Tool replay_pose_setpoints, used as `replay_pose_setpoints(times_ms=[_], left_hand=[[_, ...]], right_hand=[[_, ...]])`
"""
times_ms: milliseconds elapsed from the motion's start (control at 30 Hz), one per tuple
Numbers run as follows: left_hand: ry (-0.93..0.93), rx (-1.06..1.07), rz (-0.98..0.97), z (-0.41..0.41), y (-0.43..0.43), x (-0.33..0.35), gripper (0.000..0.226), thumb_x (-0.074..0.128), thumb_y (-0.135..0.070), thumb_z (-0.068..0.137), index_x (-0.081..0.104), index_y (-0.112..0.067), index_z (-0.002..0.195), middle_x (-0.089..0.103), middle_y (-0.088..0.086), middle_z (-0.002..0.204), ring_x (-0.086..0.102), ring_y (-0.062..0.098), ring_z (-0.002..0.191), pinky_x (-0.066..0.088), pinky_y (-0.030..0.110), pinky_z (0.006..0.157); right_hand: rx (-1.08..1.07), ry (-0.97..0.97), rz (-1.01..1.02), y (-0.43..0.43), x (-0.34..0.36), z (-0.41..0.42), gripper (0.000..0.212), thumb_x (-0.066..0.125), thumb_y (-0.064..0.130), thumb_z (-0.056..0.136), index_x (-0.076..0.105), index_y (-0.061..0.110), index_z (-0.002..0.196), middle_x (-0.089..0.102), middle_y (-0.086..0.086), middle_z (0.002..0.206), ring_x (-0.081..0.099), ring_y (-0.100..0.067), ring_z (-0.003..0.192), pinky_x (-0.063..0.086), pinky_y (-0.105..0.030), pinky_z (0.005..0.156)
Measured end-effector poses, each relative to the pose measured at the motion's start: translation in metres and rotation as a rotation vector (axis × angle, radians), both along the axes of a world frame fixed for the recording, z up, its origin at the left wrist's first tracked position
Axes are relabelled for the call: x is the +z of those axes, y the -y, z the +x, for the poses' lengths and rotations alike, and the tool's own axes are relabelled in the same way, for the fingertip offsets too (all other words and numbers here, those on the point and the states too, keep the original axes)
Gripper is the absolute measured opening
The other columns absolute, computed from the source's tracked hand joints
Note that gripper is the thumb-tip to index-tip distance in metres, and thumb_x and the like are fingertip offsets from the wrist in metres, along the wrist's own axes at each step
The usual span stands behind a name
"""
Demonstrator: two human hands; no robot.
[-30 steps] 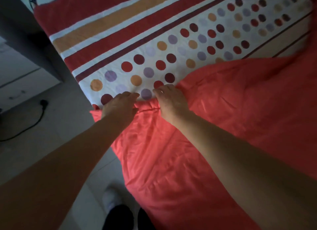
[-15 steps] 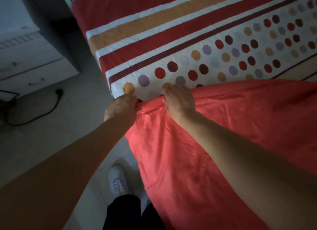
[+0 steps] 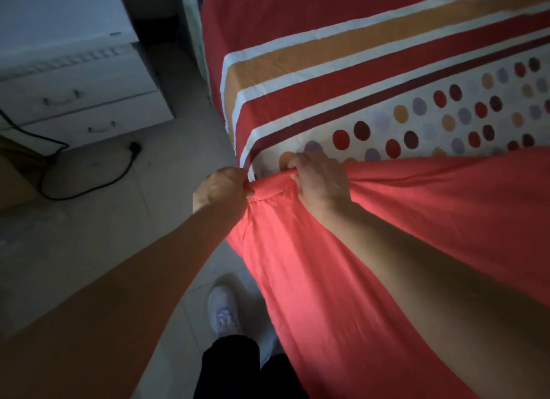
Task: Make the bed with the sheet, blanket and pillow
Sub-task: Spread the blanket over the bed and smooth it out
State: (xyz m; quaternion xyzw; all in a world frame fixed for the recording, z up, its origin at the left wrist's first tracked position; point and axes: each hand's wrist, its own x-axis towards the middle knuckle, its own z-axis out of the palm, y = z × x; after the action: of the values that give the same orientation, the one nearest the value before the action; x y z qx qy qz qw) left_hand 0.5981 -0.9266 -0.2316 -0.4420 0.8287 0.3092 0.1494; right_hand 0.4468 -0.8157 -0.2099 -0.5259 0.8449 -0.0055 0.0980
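Note:
A coral-red blanket (image 3: 416, 220) lies over the near part of the bed and hangs down its left side. Under it is the sheet (image 3: 342, 80), with red, orange and white stripes and a dotted white band. My left hand (image 3: 221, 190) grips the blanket's corner just off the bed's left edge. My right hand (image 3: 320, 180) grips the blanket's top edge a little to the right, over the dotted band. The edge between both hands is bunched. No pillow is in view.
A white drawer unit (image 3: 83, 98) stands on the floor to the left of the bed. A black cable with a plug (image 3: 134, 147) lies on the tiles in front of it. My white shoe (image 3: 223, 309) is on the floor beside the hanging blanket.
Both hands have pulled the blanket's top edge further up the bed over the dotted band. The left hand went from lying flat to gripping the corner. The view has shifted left.

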Motion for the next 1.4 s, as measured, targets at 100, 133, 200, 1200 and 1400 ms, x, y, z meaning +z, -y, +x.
replay_pose_setpoints(times_ms=[100, 133, 200, 1200, 1400], left_hand=[[-0.020, -0.031, 0.013, -0.008, -0.007, -0.001, 0.008, 0.066, -0.028, 0.093, 0.068, -0.024, 0.099, 0.066, 0.004, 0.106, 0.064, 0.028, 0.099, 0.053, 0.037, 0.079], [-0.055, -0.041, 0.001, -0.011, -0.009, 0.000, 0.007, 0.065, -0.026, 0.093, 0.069, -0.026, 0.098, 0.066, 0.004, 0.105, 0.064, 0.027, 0.099, 0.054, 0.038, 0.082], [-0.155, -0.049, -0.016, -0.023, -0.012, 0.006, 0.009, 0.064, -0.026, 0.091, 0.067, -0.026, 0.100, 0.065, 0.002, 0.103, 0.064, 0.026, 0.098, 0.055, 0.040, 0.085], [-0.472, -0.469, 0.015, -0.402, -0.206, 0.036, 0.020, 0.060, -0.023, 0.093, 0.070, -0.018, 0.109, 0.070, 0.004, 0.104, 0.067, 0.027, 0.099, 0.053, 0.044, 0.089], [-0.427, -0.390, 0.051, -0.443, -0.211, 0.019, 0.014, 0.059, -0.022, 0.093, 0.068, -0.023, 0.104, 0.073, 0.001, 0.093, 0.068, 0.026, 0.086, 0.056, 0.040, 0.077]], right_hand=[[0.060, 0.035, 0.032, -0.009, -0.001, -0.011, 0.020, 0.068, 0.011, 0.089, 0.064, 0.023, 0.104, 0.062, 0.000, 0.100, 0.059, -0.024, 0.102, 0.047, -0.040, 0.077], [0.080, 0.040, 0.039, -0.012, -0.001, -0.016, 0.017, 0.067, 0.015, 0.089, 0.064, 0.021, 0.104, 0.062, -0.001, 0.104, 0.058, -0.024, 0.103, 0.047, -0.040, 0.078], [0.086, 0.060, 0.008, -0.023, -0.001, -0.029, 0.016, 0.068, 0.019, 0.087, 0.064, 0.020, 0.102, 0.063, -0.002, 0.103, 0.059, -0.026, 0.096, 0.047, -0.040, 0.074], [-0.323, -0.088, 0.025, -0.236, 0.058, -0.358, 0.015, 0.055, 0.017, 0.096, 0.068, 0.019, 0.102, 0.063, 0.002, 0.095, 0.058, -0.019, 0.089, 0.054, -0.038, 0.074], [-0.300, -0.081, 0.131, -0.215, 0.040, -0.405, 0.019, 0.054, 0.013, 0.097, 0.067, 0.021, 0.110, 0.065, 0.003, 0.097, 0.059, -0.019, 0.093, 0.052, -0.036, 0.074]])
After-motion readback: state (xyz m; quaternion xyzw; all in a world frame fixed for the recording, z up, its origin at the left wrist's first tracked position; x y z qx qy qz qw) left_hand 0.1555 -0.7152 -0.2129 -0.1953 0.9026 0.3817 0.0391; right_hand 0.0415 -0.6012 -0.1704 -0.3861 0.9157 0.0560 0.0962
